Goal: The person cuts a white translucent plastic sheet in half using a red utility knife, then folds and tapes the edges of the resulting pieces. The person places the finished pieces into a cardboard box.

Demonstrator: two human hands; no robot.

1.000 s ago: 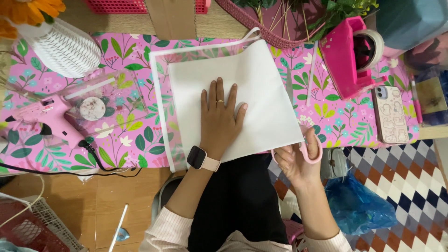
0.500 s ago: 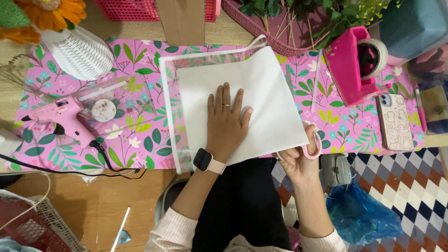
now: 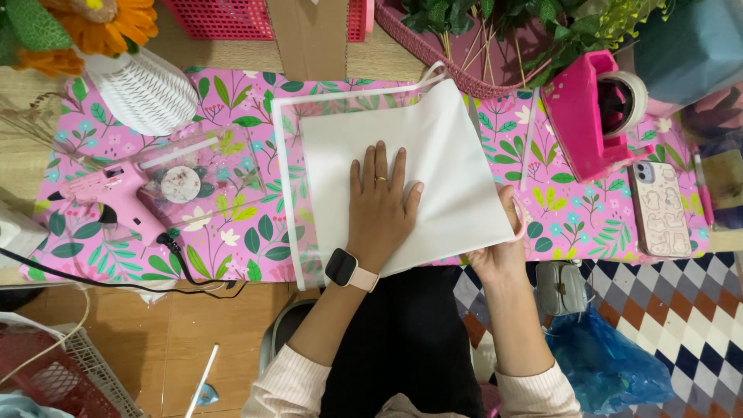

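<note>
1. Pressing flat, the left hand [image 3: 379, 209] lies palm-down with fingers spread on the white sheet [image 3: 433, 162], gripping nothing; a ring is on one finger and a watch [image 3: 352, 269] on the wrist.
2. The right hand [image 3: 499, 248] is at the sheet's lower right corner, fingers curled around pink-handled scissors [image 3: 517, 224]; the blades cannot be seen.
3. The sheet rests on a clear film [image 3: 288, 178] with white edges, over the pink leaf-print mat [image 3: 232, 232], near the table's front edge.
4. A pink glue gun [image 3: 116, 193] lies to the left, well apart from the sheet.
5. A pink tape dispenser [image 3: 592, 116] and a phone [image 3: 658, 209] sit to the right.
</note>
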